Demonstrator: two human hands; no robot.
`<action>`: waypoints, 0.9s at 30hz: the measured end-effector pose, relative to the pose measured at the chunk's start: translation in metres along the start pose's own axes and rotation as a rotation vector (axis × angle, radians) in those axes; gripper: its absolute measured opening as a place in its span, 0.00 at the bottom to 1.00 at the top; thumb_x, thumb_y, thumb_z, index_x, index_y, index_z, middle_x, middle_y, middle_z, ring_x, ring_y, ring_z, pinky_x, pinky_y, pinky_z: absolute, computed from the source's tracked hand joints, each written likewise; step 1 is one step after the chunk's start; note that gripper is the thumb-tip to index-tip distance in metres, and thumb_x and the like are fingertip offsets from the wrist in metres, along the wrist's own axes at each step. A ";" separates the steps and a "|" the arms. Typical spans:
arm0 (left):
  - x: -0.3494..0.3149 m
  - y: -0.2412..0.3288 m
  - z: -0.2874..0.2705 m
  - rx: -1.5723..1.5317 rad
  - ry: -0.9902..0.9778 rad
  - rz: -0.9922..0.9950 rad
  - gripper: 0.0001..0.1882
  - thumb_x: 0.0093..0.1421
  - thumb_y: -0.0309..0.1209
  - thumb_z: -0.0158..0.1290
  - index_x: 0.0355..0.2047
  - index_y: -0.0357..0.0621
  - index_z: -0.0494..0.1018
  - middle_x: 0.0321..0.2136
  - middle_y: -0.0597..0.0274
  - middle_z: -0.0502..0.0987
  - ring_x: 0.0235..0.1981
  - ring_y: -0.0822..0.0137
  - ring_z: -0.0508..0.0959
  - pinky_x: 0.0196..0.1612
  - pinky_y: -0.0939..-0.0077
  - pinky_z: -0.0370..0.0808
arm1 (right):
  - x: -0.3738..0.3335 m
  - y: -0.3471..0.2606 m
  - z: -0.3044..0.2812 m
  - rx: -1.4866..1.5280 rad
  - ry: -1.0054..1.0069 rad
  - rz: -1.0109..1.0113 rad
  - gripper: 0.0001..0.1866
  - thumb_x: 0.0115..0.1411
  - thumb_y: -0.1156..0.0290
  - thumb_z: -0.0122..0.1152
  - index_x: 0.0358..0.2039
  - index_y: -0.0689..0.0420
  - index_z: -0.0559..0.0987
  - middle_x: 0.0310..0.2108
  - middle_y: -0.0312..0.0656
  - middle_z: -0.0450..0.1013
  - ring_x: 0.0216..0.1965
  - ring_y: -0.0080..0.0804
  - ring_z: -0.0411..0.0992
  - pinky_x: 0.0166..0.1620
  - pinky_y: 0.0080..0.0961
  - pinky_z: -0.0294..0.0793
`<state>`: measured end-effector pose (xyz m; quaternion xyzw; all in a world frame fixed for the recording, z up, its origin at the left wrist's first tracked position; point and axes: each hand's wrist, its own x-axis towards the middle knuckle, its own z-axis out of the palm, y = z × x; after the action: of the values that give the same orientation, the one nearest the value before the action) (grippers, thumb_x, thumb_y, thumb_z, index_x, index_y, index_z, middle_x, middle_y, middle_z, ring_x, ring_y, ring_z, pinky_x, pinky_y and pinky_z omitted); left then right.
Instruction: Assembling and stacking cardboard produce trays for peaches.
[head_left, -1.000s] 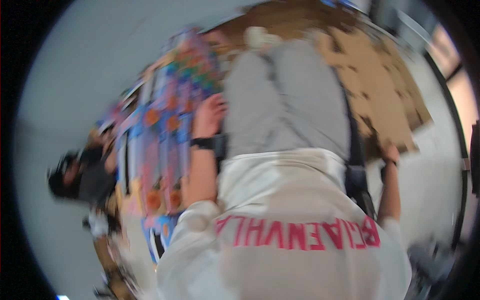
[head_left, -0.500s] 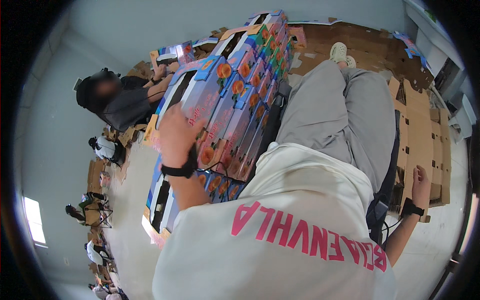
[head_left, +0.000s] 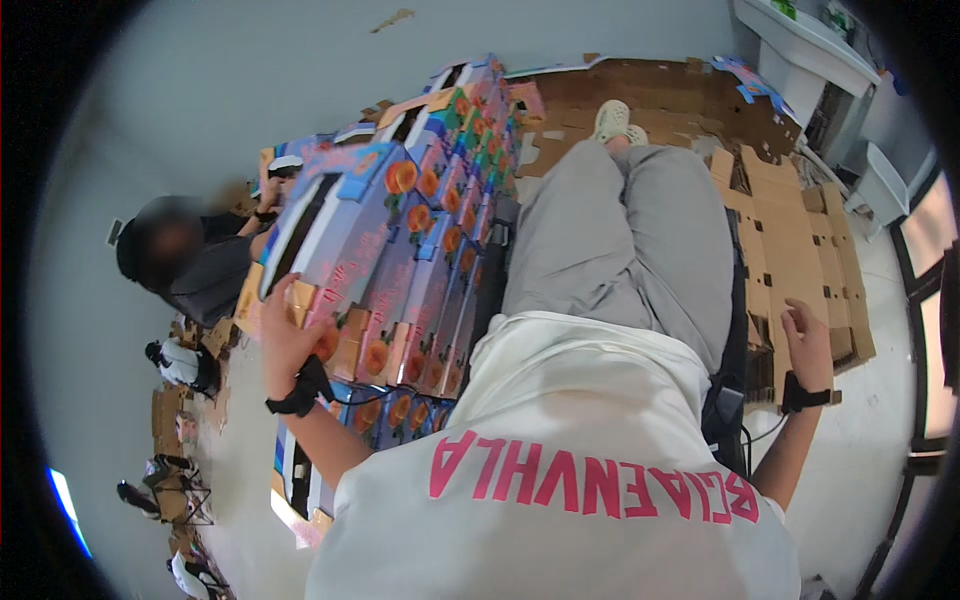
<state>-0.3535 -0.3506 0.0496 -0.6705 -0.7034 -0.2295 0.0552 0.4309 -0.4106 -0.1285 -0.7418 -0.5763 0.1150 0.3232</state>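
Observation:
My left hand [head_left: 288, 335] is at the near end of a blue-and-pink printed carton [head_left: 345, 225] with orange fruit pictures, on top of a stack. Its fingers and thumb are spread apart against the carton's end and side; whether they grip it I cannot make out. A dark slot runs along the carton's top between white flaps. My right hand [head_left: 808, 342] hovers over or rests at the edge of the flat brown cardboard [head_left: 785, 230] to my right. Its fingers are loosely bent and apart, with nothing visible in them. Both wrists wear black bands.
More printed cartons [head_left: 440, 270] are stacked along my left side. Beyond them sits a person in dark clothing [head_left: 215, 265]. Other people sit farther back on the left. Brown cardboard [head_left: 640, 100] covers the floor ahead, and a white basin [head_left: 810, 45] stands at the far right.
My left hand has come down from above the top carton to its near end. My right hand has moved slightly, its fingers opening more. The whole view has turned a little to the right.

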 end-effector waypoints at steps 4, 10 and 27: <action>0.019 0.062 0.011 -0.104 0.128 0.221 0.42 0.48 0.28 0.72 0.66 0.46 0.72 0.59 0.48 0.77 0.63 0.45 0.74 0.67 0.55 0.70 | 0.004 -0.045 -0.001 0.115 -0.058 -0.116 0.16 0.71 0.69 0.65 0.57 0.61 0.82 0.42 0.52 0.85 0.46 0.44 0.85 0.52 0.35 0.81; 0.100 0.184 0.097 -0.381 0.047 0.696 0.43 0.45 0.32 0.74 0.64 0.48 0.74 0.60 0.48 0.76 0.66 0.41 0.71 0.72 0.51 0.64 | 0.021 -0.140 0.003 0.133 -0.032 -0.473 0.15 0.66 0.74 0.69 0.53 0.60 0.84 0.49 0.49 0.84 0.52 0.48 0.82 0.57 0.36 0.79; 0.137 0.285 0.231 -0.372 -0.155 1.094 0.35 0.60 0.51 0.70 0.62 0.47 0.78 0.56 0.50 0.76 0.65 0.43 0.71 0.70 0.51 0.69 | 0.132 -0.145 0.018 0.039 -0.286 -0.491 0.35 0.54 0.57 0.83 0.62 0.48 0.83 0.60 0.42 0.75 0.61 0.45 0.73 0.63 0.41 0.74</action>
<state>-0.0372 -0.1343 -0.0322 -0.9496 -0.2044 -0.2375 -0.0048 0.3486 -0.2633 -0.0271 -0.5501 -0.7760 0.1477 0.2710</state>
